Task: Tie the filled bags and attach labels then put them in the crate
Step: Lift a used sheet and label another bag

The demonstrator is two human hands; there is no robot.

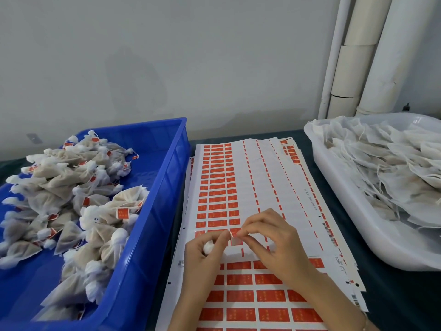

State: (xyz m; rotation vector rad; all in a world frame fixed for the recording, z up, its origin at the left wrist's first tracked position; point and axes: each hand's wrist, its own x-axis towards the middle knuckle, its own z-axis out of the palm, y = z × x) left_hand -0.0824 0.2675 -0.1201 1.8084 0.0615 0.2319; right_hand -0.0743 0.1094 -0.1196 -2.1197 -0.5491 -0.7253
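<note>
Item under handling: a red label (235, 236) is pinched at the fingertips of the right hand (274, 240), judged ready for attachment. Just beside it, a bag's white tuft (207, 247) is gripped in the curled left hand (202, 256). Label sheets (238, 182) are laid directly beneath the fingers. The blue crate (162, 187) is kept to their left and the white tub (346, 211) to their right, presumably for reach.

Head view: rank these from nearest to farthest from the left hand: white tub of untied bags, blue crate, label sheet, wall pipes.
1. Label sheet: directly beneath the left hand, which grips a bag.
2. Blue crate: just to the hand's left.
3. White tub: across the sheet, on the right.
4. Pipes: back right corner, against the wall.
</note>
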